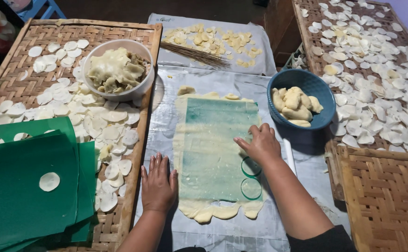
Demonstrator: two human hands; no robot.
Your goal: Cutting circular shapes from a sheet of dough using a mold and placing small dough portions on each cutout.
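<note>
A thin sheet of pale dough [213, 154] lies rolled out over a green plastic sheet on a plastic-covered work surface [241, 81]. My right hand [260, 144] rests on the dough's right edge, fingers bent, just above two round cut-out holes [251, 177]. Whether it grips a cutter I cannot see. My left hand [158, 184] lies flat and open on the plastic just left of the dough.
A blue bowl [306, 84] of dough lumps stands at right. A white bowl [138, 49] of dough scraps sits on the left woven tray [31, 35] among dough discs. Green plastic sheets [22, 186] lie at lower left. More woven trays [386, 191] fill the right side. A straw brush [194, 55] lies behind.
</note>
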